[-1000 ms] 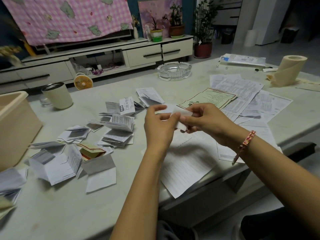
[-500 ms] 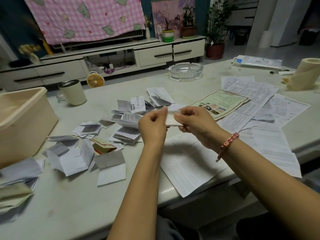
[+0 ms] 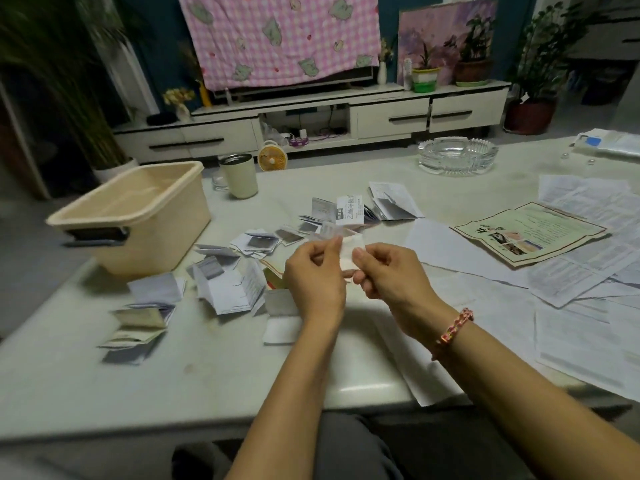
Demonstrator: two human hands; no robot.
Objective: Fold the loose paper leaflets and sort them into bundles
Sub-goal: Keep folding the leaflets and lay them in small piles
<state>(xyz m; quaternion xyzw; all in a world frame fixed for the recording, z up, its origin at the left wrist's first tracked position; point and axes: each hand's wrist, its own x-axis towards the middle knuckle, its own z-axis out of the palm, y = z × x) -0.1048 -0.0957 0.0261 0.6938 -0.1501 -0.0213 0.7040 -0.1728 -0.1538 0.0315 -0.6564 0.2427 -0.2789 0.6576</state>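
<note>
A small folded white leaflet (image 3: 350, 252) is held above the table between both hands. My left hand (image 3: 313, 275) pinches its left edge with thumb and fingers. My right hand (image 3: 388, 271), with a braided bracelet on the wrist, pinches its right side. Several folded leaflets (image 3: 228, 289) lie scattered on the table's left half, some in small stacks (image 3: 138, 323). Flat unfolded sheets (image 3: 585, 271) cover the right half, with a green-bordered leaflet (image 3: 530, 233) on top of them.
A beige plastic bin (image 3: 131, 216) stands at the left on the pale table (image 3: 214, 368). Behind it are a cream mug (image 3: 239, 174) and a small glass. A glass ashtray (image 3: 457, 155) sits at the back right. A white sheet (image 3: 429, 379) overhangs the front edge.
The camera has swung left, bringing the bin into fuller view. Both hands have drawn closer together on the leaflet, which now looks smaller and more tightly folded.
</note>
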